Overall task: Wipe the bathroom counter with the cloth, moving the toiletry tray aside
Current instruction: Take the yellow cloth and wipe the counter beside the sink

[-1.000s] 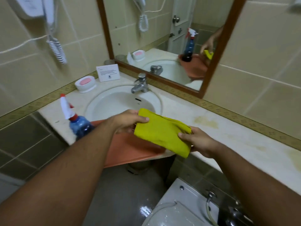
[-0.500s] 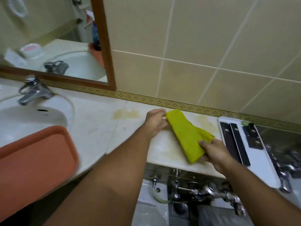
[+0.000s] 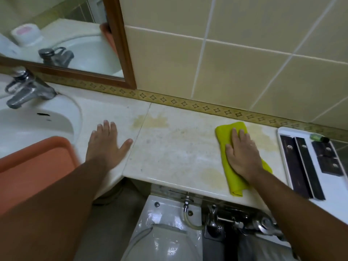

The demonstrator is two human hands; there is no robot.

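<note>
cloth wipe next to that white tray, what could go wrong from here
The right hand presses the cloth flat close beside the white tray, so a stroke that way could knock it and its dark packets. The cloth's near end overhangs the counter edge above the toilet and might slip off.

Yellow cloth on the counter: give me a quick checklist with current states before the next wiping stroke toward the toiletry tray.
1. Right hand flat on the yellow cloth: ok.
2. Cloth fully on the counter: not ok, its near end overhangs the front edge.
3. Left hand free, resting open on the counter beside the sink: ok.
4. White toiletry tray moved aside: not ok, it sits just right of the cloth.
5. Yellowish stains cleared: not ok, several remain.
6. Cloth dampness: cannot tell.
</note>
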